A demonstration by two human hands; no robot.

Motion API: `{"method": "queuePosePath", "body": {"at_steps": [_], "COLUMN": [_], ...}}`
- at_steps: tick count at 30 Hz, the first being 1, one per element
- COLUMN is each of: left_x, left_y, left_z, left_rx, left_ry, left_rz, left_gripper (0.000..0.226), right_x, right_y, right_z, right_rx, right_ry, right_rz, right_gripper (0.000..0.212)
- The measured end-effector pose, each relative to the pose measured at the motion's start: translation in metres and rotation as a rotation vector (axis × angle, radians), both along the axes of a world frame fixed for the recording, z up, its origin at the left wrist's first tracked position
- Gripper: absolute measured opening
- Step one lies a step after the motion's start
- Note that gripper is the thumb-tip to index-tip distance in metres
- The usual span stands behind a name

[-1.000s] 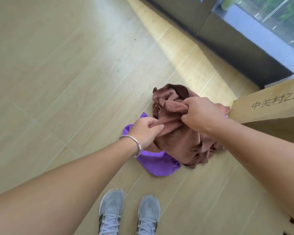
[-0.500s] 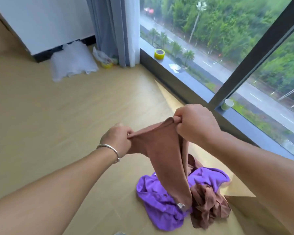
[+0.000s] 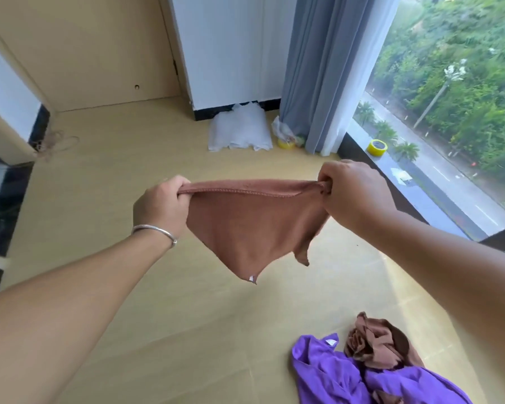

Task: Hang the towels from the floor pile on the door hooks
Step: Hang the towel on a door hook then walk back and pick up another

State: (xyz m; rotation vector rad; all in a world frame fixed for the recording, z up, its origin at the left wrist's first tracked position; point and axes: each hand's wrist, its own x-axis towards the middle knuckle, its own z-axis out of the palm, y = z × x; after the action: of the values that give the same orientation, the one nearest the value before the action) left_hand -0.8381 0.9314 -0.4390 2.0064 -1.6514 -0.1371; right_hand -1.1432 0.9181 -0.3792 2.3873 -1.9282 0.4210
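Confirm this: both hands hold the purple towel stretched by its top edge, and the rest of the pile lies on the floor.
Not quite. The head view shows the left hand and right hand stretching the brown towel; the purple towel lies in the pile on the floor.

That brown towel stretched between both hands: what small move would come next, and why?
Probably carrying it toward the door. The left hand and right hand pinch the brown towel spread by its top edge, clear of the floor pile. No hooks are visible here.
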Motion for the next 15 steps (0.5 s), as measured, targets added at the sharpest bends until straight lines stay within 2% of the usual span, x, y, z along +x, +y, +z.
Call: {"method": "queuePosePath", "body": {"at_steps": [4, 9, 15], "left_x": [0.071, 0.139, 0.192], "left_y": [0.03, 0.083, 0.165], "left_z": [-0.001, -0.025, -0.076], "left_rx": [-0.045, 0.009, 0.225], "left_ry": [-0.027, -0.028, -0.092], "left_rz": [-0.017, -0.066, -0.174], "left_gripper": [0.012, 0.009, 0.009], "right_x": [0.059, 0.125, 0.173], "right_y": [0.006, 0.038, 0.11], "right_z": [-0.024, -0.075, -0.153], "right_rx": [0.016, 0.17, 0.431], "right_ry": [-0.014, -0.052, 0.035], "right_rz": [0.014, 0.002, 0.009], "right_gripper": [0.019, 0.018, 0.018]}}
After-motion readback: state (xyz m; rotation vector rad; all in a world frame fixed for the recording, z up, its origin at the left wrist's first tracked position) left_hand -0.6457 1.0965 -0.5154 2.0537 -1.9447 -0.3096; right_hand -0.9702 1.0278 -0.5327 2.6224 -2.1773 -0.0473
